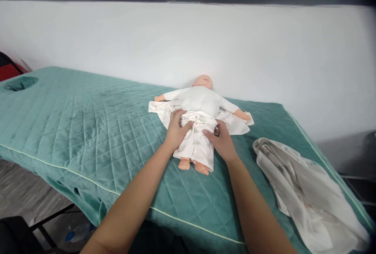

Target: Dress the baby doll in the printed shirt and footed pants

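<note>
A baby doll (199,99) with a white cloth torso lies on its back, head toward the wall and feet toward me. Pale printed pants (196,142) cover its legs up to the waist, and both feet poke out below the hems. On the left side of the waistband, my left hand (177,128) grips the pants between thumb and fingers. My right hand (221,138) pinches them on the right side, with some fingertips hidden behind the cloth. A light printed shirt (235,123) is spread beneath the doll, its sleeves out to both sides.
A green quilted cover (102,128) lies over the bed, with a face hole (22,83) at the far left. A crumpled whitish cloth (299,187) rests at the right. Behind the bed stands a white wall (147,38). A bottle (79,233) is on the floor.
</note>
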### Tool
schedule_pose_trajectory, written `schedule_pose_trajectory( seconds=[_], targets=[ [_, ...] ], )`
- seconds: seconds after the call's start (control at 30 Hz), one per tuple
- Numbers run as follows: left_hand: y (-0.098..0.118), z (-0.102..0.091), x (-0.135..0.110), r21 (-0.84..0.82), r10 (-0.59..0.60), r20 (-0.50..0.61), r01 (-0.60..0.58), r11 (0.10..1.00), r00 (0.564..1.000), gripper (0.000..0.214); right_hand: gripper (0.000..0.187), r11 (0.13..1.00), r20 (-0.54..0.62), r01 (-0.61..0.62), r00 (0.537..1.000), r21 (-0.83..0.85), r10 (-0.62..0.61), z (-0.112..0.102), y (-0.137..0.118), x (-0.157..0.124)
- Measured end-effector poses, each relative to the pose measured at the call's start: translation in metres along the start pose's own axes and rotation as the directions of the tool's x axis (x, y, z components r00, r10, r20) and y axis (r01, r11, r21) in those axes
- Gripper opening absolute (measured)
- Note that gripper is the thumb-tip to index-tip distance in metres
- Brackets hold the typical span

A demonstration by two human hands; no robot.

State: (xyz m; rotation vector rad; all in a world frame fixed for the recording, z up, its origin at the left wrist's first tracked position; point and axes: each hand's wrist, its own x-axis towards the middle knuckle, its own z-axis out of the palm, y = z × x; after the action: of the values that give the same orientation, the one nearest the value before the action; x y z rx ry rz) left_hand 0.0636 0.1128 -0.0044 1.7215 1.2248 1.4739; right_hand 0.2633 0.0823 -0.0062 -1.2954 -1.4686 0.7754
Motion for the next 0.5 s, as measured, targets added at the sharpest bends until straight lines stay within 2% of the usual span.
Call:
schedule_pose_trajectory(
  seconds=[0.13,0.3,0.5],
  targets=[
    [0.001,-0.005,-0.003,0.045,-0.021,0.022,0.021,0.999,1.0,0.03,0.048,0.999,-0.014,-0.001,1.0,-0.033,0.001,0.0,0.0,-0.001],
    [0.005,-0.013,-0.016,0.109,-0.059,0.075,0.051,0.993,0.995,0.017,0.027,0.98,-0.016,0.095,0.995,-0.175,-0.099,-0.002,-0.002,0.001],
    [0.016,-0.022,-0.039,0.141,-0.068,0.093,0.054,0.989,0.993,0.014,0.018,0.949,-0.055,0.175,0.979,-0.262,-0.196,-0.001,-0.014,-0.008]
  ],
)
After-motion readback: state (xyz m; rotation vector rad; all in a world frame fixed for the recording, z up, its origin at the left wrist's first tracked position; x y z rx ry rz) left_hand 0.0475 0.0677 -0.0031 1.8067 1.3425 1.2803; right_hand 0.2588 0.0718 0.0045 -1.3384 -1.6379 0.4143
